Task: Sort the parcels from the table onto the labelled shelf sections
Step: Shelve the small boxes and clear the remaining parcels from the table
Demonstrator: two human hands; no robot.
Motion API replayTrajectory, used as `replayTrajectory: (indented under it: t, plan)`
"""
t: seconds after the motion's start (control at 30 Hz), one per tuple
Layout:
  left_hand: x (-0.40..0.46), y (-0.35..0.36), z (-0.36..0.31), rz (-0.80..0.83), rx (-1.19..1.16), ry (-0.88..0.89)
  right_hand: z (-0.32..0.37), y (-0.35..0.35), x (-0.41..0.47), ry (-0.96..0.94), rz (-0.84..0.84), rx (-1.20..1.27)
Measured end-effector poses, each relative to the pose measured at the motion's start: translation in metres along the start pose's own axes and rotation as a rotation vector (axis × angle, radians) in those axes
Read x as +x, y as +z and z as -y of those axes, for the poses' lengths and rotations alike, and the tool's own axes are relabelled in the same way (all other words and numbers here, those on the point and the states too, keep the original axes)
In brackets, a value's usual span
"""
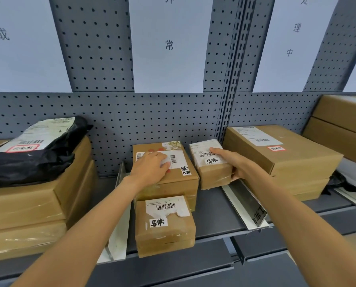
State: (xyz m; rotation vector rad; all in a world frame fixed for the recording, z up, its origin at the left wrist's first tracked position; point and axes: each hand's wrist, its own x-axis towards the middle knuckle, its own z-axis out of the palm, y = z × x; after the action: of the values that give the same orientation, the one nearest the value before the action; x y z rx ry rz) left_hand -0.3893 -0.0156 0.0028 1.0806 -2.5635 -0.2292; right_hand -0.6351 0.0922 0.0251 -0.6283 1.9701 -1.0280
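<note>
- Between thumb and fingers of the right hand (238, 164), a small taped parcel (212, 164) sits gripped on the middle shelf (214, 206); stiff cardboard, probably light, glossy tape possibly slick.
- Under the flat, spread fingers of the left hand (150, 166), a larger box (173, 172) is steadied; best gripped by opposite side walls.

Grey pegboard wall (102, 59) — dark shelf (214, 206)

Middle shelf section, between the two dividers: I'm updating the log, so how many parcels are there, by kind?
Cardboard boxes: 3 (large rear box, small front box, small right box gripped by the right hand)
Black bags: 0
Total: 3
</note>
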Motion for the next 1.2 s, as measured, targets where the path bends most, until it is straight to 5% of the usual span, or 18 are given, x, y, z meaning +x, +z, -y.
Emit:
replayTrajectory:
  t: [0.9, 1.2]
  plan:
    - [-0.003, 0.008, 0.004, -0.008, 0.068, 0.018, -0.028, 0.039, 0.07, 0.044, 0.127, 0.113]
    - [-0.003, 0.009, 0.004, -0.015, 0.077, 0.02, -0.031, 0.05, 0.08, -0.015, -0.043, 0.179]
